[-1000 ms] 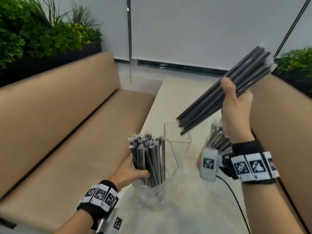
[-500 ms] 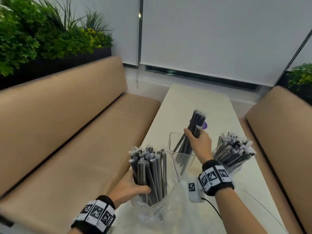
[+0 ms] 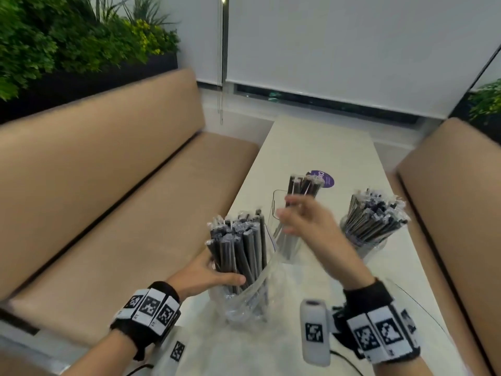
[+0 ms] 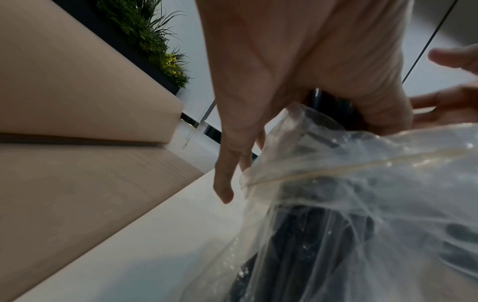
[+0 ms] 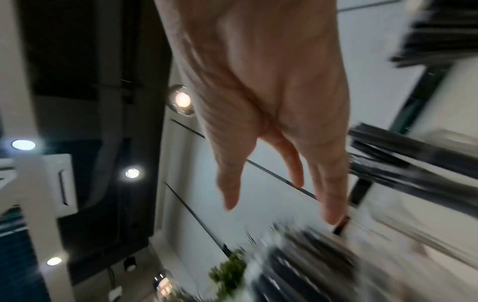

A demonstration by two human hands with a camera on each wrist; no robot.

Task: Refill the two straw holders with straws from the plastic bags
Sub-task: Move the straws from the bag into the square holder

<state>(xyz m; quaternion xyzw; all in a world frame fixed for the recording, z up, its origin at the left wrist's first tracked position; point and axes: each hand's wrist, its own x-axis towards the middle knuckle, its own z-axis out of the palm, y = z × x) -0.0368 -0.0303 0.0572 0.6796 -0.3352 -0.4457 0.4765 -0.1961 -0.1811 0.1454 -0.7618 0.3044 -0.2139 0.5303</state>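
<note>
Left hand grips the bundle of black straws standing in the plastic bag on the tabletop. Right hand, fingers loose and empty, hovers by the clear straw holder with a few straws in it.

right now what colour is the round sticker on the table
Purple with white lettering; the sticker shows best in the head view, behind the straws.

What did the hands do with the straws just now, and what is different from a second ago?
The right hand carried its bunch of straws down into the clear holder, let go and now hangs open above it. The left hand goes on gripping the straws in the plastic bag. The full holder on the right stayed put.
</note>
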